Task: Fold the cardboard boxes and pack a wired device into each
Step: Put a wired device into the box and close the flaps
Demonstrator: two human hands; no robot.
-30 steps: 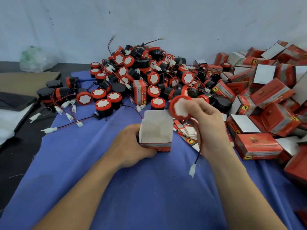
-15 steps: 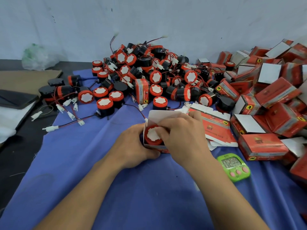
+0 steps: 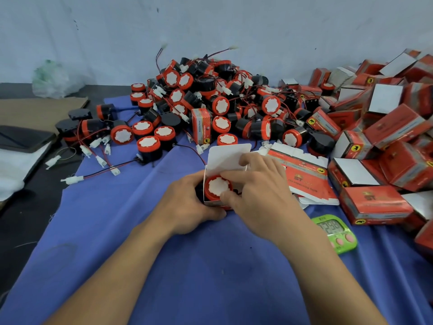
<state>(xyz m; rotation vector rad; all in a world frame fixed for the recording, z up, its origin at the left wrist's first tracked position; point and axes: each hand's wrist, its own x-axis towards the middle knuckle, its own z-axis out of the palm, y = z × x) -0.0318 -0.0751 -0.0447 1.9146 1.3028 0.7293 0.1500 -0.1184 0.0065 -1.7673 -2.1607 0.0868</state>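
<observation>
My left grip point(image 3: 187, 205) is clenched round the near left side of the open box point(image 3: 228, 158), thumb along its front bottom edge, and holds it upright on the blue cloth point(image 3: 210, 266). My right grip point(image 3: 260, 191) pinches the device point(image 3: 216, 187) by its red cap, thumb at the cap's near edge and forefinger across its far edge. The other fingers lie against the box's raised white flap. The device sits in the mouth of the box with its white face turned up toward me. I cannot see its wire.

Just right of the box, partly under my right wrist, lies a stack of flat blanks point(image 3: 302, 174), red print up. Near my right forearm a green timer point(image 3: 335, 233) lies on the cloth; its digits are too blurred to read.

Beyond the box the heap of loose devices point(image 3: 210, 97) spreads across the far cloth, red and black wires and white plugs tangled through it. One closed box point(image 3: 201, 127) stands upright at its near edge. Along the right side the packed boxes point(image 3: 386, 127) are piled up, some with plain white faces showing.

At far left, off the cloth, lie a cardboard sheet point(image 3: 35, 109) and a crumpled plastic bag point(image 3: 54, 78) against the wall.
</observation>
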